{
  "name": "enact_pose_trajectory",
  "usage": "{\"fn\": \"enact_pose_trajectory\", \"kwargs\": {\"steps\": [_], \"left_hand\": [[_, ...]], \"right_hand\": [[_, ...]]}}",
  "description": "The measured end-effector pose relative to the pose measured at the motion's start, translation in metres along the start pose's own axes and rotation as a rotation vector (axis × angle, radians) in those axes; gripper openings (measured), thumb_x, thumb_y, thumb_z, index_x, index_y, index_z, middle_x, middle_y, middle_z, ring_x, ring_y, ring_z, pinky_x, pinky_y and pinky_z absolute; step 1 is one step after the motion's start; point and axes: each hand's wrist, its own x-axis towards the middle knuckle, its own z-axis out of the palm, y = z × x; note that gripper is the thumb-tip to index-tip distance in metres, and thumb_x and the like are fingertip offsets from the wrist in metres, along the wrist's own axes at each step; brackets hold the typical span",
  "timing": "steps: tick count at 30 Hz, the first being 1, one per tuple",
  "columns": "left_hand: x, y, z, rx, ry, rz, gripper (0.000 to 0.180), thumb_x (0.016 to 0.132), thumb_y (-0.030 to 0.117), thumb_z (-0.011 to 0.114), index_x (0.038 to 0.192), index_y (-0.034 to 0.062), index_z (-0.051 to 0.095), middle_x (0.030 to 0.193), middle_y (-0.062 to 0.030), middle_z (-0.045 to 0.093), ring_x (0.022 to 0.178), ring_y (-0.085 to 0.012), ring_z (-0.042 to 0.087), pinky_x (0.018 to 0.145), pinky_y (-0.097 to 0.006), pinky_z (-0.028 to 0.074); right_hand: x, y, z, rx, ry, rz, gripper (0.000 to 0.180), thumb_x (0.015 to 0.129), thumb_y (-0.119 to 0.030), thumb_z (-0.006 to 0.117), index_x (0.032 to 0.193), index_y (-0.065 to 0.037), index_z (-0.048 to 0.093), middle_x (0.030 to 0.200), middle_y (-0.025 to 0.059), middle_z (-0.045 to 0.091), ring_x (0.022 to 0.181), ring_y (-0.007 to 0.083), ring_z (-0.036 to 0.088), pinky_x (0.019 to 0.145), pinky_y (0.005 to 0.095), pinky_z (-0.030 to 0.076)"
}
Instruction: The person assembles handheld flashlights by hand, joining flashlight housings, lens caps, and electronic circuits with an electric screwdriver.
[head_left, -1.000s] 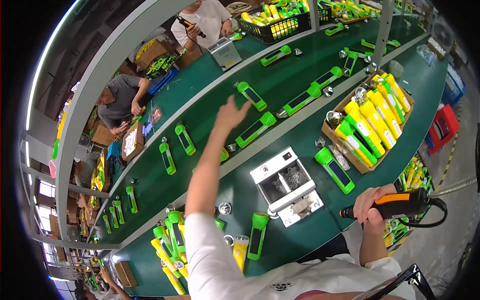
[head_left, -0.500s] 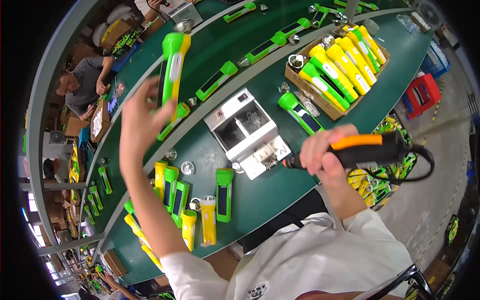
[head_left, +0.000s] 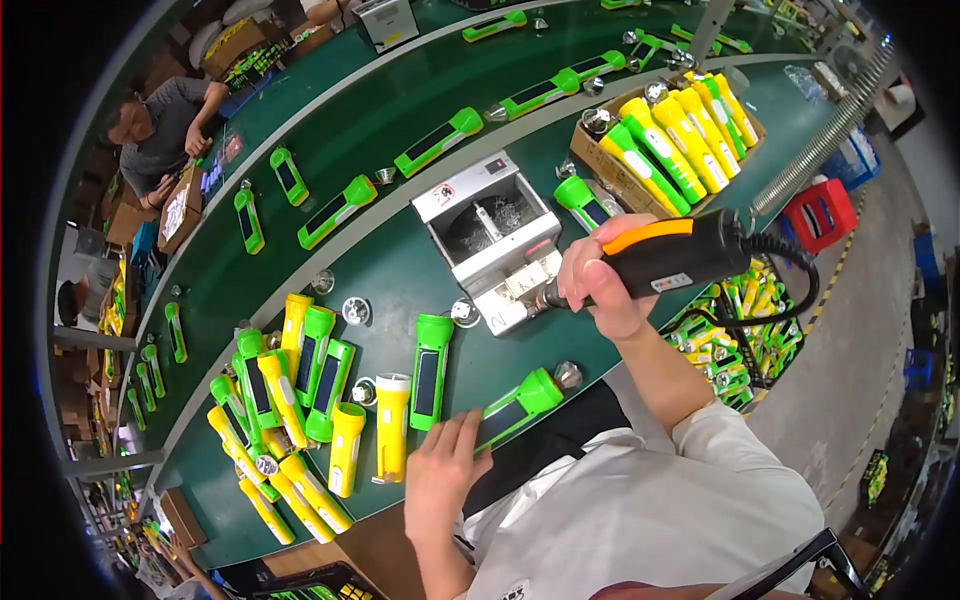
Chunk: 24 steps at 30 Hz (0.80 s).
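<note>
My right hand (head_left: pixel 600 285) is wrapped round a black electric screwdriver (head_left: pixel 680 262) with an orange strip. Its nose points down-left at the front of a white screw feeder (head_left: pixel 490 235), whose tray holds loose screws. At the near table edge, my left hand (head_left: pixel 447 472) has its fingers closed about the tail end of a green flashlight (head_left: pixel 525 402) with a dark panel. That flashlight lies tilted, and a clear bulb-like lamp piece (head_left: pixel 568 375) sits at its head. Just left of it are an upright-lying green flashlight (head_left: pixel 430 370) and a yellow flashlight (head_left: pixel 392 425).
Several green and yellow flashlights (head_left: pixel 285 385) crowd the table's left side. A cardboard box (head_left: pixel 600 165) of flashlights stands at the far right. Beyond a grey rail runs a green conveyor (head_left: pixel 400 120) carrying flashlights. A coiled cord (head_left: pixel 830 125) rises from the screwdriver. Another person (head_left: pixel 165 140) works opposite.
My left hand has come down from above the conveyor to the near table edge, where a flashlight now lies at its fingers. The screwdriver has shifted slightly up and left.
</note>
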Motion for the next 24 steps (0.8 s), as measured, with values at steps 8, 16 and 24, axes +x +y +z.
{"fn": "enact_pose_trajectory", "kwargs": {"steps": [8,16,24], "left_hand": [[0.029,-0.007,0.043,-0.007,0.196,0.024,0.052,0.077,0.011,0.081,0.127,0.0039,0.064,0.113,-0.0099,0.065,0.101,-0.0285,0.066,0.079,-0.041,0.057],[0.058,-0.002,0.073,-0.403,0.350,0.012,0.063,0.078,0.008,0.085,0.134,0.0014,0.058,0.118,-0.0161,0.068,0.104,-0.0329,0.066,0.088,-0.042,0.054],[0.048,-0.013,0.087,-0.558,0.385,-0.136,0.078,0.079,0.009,0.086,0.145,0.0010,0.046,0.115,-0.0145,0.072,0.093,-0.0283,0.070,0.081,-0.037,0.057]], "right_hand": [[0.021,-0.002,0.036,-0.393,0.023,0.240,0.026,0.081,0.000,0.079,0.102,-0.001,0.064,0.081,0.0007,0.065,0.064,0.0042,0.058,0.057,0.0224,0.047],[0.045,0.002,0.035,-0.263,0.030,0.374,0.021,0.088,0.004,0.068,0.105,0.002,0.056,0.060,0.0042,0.055,0.043,0.0115,0.052,0.042,0.0273,0.043],[-0.009,-0.003,0.057,-0.247,-0.142,0.414,0.029,0.093,0.002,0.059,0.118,0.002,0.044,0.065,0.0072,0.054,0.047,0.0138,0.052,0.048,0.0290,0.047]]}}
